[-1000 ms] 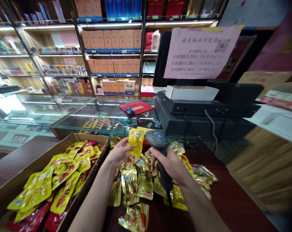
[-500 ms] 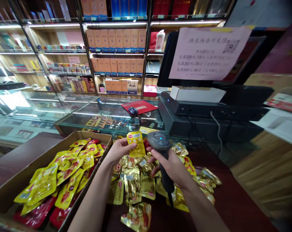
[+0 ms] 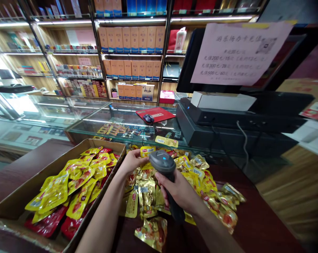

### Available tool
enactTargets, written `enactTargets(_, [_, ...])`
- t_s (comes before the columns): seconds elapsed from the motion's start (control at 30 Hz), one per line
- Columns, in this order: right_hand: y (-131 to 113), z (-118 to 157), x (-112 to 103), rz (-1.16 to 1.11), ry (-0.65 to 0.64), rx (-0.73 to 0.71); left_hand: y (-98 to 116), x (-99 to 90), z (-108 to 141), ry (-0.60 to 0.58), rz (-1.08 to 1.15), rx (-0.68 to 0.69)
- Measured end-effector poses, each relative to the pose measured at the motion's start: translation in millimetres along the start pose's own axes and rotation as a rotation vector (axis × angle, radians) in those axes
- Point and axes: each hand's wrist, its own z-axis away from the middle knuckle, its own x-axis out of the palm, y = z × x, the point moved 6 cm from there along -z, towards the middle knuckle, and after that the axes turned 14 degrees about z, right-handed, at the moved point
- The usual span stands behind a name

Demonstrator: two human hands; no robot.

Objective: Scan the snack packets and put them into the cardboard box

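In my left hand (image 3: 134, 162) is a yellow snack packet (image 3: 147, 151), pinched near its edge; its lower part is hidden behind the scanner. My right hand (image 3: 174, 186) wraps round the handle of a dark grey barcode scanner (image 3: 162, 161), whose head lies close in front of the packet. Beneath both hands spreads a pile of gold and yellow snack packets (image 3: 147, 196) on the dark red table. To the left stands an open cardboard box (image 3: 6, 200) holding yellow packets (image 3: 78, 181) and red packets (image 3: 46, 223).
Behind the pile runs a glass display counter (image 3: 95, 121) bearing a red mat (image 3: 164, 114) and a computer mouse (image 3: 148, 118). A monitor with a paper notice (image 3: 238, 52) stands at the right above dark equipment (image 3: 201, 130). Shelves of boxed goods (image 3: 132, 38) line the back.
The scanner has moved left in my right hand and now covers part of the yellow packet. My left hand still holds that packet. The whole view has shifted slightly.
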Motion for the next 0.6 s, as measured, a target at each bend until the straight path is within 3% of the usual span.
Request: enactTargets(0.6, [5.0,-3.0,-3.6,-0.009,0.005,-0.004,0.6,-0.2,1.5,-0.008,-0.027,-0.031])
